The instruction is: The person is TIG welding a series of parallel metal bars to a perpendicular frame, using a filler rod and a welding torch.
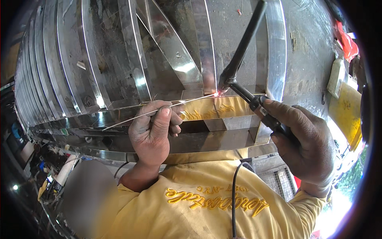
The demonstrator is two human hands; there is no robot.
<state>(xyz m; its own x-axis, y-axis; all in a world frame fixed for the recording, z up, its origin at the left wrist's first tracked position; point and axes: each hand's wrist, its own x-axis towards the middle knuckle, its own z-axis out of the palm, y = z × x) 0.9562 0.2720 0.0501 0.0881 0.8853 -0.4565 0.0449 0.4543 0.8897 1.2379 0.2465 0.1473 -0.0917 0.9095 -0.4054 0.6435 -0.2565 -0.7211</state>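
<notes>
My left hand (151,137) pinches a thin metal filler rod (195,99) between thumb and fingers. The rod slants up to the right, its far tip at a small glowing spot (216,95). My right hand (306,141) is wrapped round the handle of a black welding torch (242,91). Its head sits just beside the glow, and its long back cap points up and away. Both hands are over a frame of shiny metal tubes (135,55), where an upright bar meets the long near rail (234,104). The right palm is partly hidden behind the fingers.
Many parallel bars run across the left, with a diagonal bar (171,44) among them. A black cable (233,199) hangs over my yellow shirt. On the right are a white bottle (336,77), a yellow container (346,113) and a red bag (345,42).
</notes>
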